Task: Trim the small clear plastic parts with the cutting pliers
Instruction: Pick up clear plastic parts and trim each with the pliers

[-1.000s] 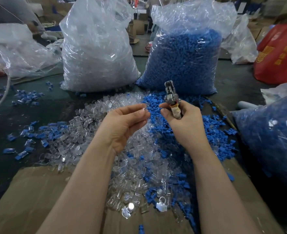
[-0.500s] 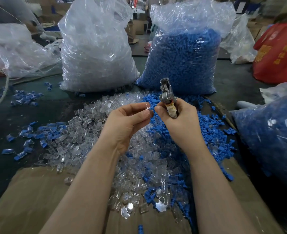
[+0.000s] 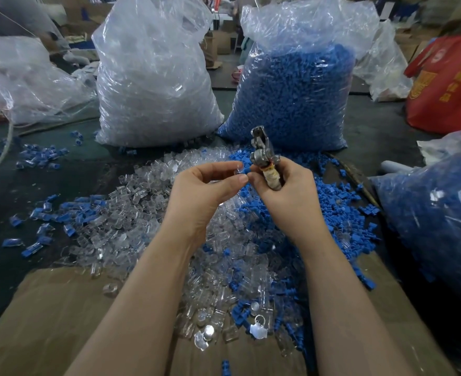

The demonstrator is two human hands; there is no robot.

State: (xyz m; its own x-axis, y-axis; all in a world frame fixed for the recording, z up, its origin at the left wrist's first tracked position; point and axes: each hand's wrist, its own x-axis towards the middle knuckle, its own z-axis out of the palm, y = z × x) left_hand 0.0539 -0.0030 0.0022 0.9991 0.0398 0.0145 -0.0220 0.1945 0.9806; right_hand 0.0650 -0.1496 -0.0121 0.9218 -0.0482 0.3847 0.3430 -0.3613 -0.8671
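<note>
My left hand [image 3: 207,191] pinches a small clear plastic part [image 3: 239,169] between thumb and forefinger, held up over the pile. My right hand [image 3: 286,194] grips the cutting pliers [image 3: 263,156] by their tape-wrapped handle, metal jaws pointing up and away. The fingertips of both hands nearly touch beside the pliers' pivot. The clear part is tiny and partly hidden by my fingers. Below both hands lies a heap of clear plastic parts [image 3: 148,221] mixed with blue plastic parts [image 3: 329,202].
A big bag of clear parts [image 3: 153,77] and a big bag of blue parts [image 3: 297,88] stand behind the heap. Another blue-filled bag [image 3: 435,221] lies at the right, a red bag [image 3: 449,80] far right. Cardboard [image 3: 47,316] covers the near edge of the dark table [image 3: 47,177].
My right hand with the pliers has shifted left toward my left hand, and the two hands now meet at the fingertips.
</note>
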